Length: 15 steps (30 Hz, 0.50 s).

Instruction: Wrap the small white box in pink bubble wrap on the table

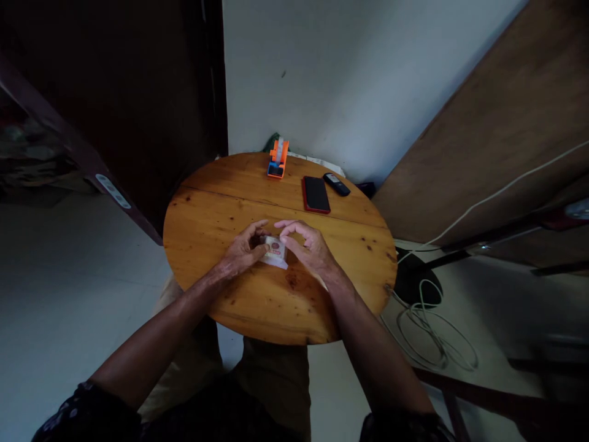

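Observation:
A small white packet (275, 252) with reddish print is over the middle of the round wooden table (207, 215). My left hand (246, 247) grips its left side, the thumb lying across the printed face. On the other side, my right hand (307, 244) has its thumb and index fingertip close together at the packet's upper right corner. Whether those fingertips pinch a bit of the wrapper is too small to make out. A pale flap of the packet sticks out at its lower edge.
An orange and blue tape dispenser (277, 158) stands at the table's far edge. Right of it lie a dark phone in a red case (316, 194) and a small black handset (337, 184). A coiled white cable (427, 325) lies on the floor at right.

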### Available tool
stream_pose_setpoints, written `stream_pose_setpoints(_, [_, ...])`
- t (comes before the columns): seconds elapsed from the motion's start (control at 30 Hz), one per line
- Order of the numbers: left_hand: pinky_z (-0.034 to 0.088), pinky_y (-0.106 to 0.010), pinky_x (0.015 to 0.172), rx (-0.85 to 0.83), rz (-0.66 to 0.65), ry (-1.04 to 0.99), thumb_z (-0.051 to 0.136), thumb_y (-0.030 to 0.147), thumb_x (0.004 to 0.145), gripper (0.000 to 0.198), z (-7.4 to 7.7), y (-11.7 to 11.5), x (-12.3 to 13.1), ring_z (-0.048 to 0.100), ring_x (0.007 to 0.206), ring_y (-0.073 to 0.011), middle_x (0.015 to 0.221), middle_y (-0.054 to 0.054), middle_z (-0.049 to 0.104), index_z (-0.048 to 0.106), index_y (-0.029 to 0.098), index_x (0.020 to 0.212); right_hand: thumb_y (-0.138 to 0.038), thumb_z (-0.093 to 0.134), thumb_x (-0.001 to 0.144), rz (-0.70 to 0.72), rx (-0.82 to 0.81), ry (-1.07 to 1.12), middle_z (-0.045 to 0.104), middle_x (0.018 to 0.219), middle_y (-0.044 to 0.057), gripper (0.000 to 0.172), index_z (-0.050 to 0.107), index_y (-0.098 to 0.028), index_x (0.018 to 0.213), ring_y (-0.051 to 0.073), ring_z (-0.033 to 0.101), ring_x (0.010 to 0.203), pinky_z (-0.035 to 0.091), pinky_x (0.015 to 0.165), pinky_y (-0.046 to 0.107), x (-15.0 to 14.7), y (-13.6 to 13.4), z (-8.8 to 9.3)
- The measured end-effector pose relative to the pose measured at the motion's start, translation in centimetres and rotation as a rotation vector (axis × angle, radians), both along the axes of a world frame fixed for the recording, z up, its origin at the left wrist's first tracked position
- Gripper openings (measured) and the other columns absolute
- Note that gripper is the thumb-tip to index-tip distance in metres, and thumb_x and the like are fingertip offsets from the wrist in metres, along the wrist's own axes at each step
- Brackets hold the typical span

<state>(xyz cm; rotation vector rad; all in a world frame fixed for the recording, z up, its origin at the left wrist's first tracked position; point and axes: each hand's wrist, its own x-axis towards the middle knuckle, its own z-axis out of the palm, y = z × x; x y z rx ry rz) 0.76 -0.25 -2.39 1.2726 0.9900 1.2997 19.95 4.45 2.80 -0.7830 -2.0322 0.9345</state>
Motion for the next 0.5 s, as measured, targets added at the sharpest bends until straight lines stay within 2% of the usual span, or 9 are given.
stream_pose_setpoints(0.3, [0.049, -0.030, 0.086, 0.057, 0.017, 0.049, 0.075, 0.034, 0.079, 0.066, 0.07, -0.36, 0.53, 0.058, 0.097, -0.0177, 0.113, -0.007, 0.059, 0.050, 0.021, 0.138, -0.036, 0.055, 0.091, -0.120, -0.021, 0.081, 0.073, 0.106, 0.005, 0.015, 0.060, -0.023, 0.084, 0.022, 0.066, 0.098, 0.049, 0.089, 0.037, -0.77, -0.05, -0.42])
stream_pose_setpoints(0.5, [0.048, -0.035, 0.095, 0.067, -0.019, 0.043, 0.076, 0.034, 0.078, 0.075, 0.14, -0.60, 0.59, 0.059, 0.108, -0.0212, 0.125, -0.010, 0.056, 0.043, 0.022, 0.145, -0.035, 0.056, 0.091, -0.128, 0.001, 0.126, 0.073, 0.105, 0.005, 0.016, 0.059, -0.022, 0.083, 0.020, 0.066, 0.095, 0.049, 0.087, 0.036, -1.00, 0.53, -0.11])
